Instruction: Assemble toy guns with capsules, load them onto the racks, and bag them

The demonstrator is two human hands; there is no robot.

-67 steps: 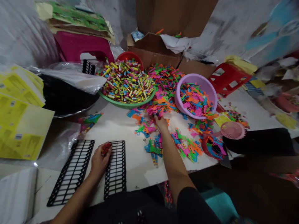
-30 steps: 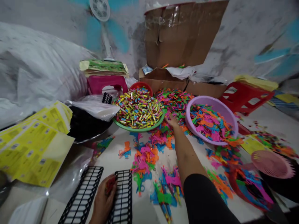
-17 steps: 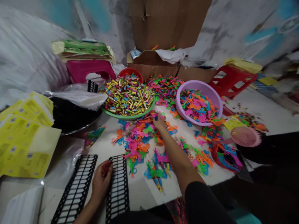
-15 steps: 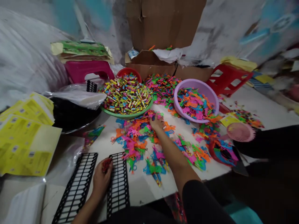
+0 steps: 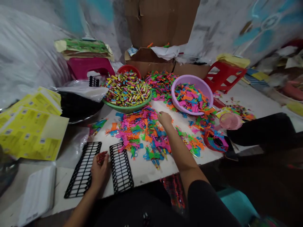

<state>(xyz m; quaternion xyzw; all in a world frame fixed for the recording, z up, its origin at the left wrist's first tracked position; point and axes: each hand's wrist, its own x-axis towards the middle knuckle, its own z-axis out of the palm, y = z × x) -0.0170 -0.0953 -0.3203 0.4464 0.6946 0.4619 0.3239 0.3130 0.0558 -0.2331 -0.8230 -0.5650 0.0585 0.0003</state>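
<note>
multicoloured flat plastic pieces (image 5: pixel 137 126) lie heaped on the white table (image 5: pixel 139 168) beside the right hand (image 5: pixel 165 119), its grip unclear; tangling could scatter them; the left hand (image 5: pixel 99 171), curled around small red pieces (image 5: pixel 101 157), might loosen and spill.

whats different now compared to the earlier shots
A loose pile of bright multicoloured plastic toys before the round green basin has spread nearer, reaching the right-hand black plastic rack. The right hand, earlier at the far heap, is back beside this pile. The left hand shifted slightly left, still holding small dark red pieces. Basin and round lilac plastic bowl stayed put.
</note>
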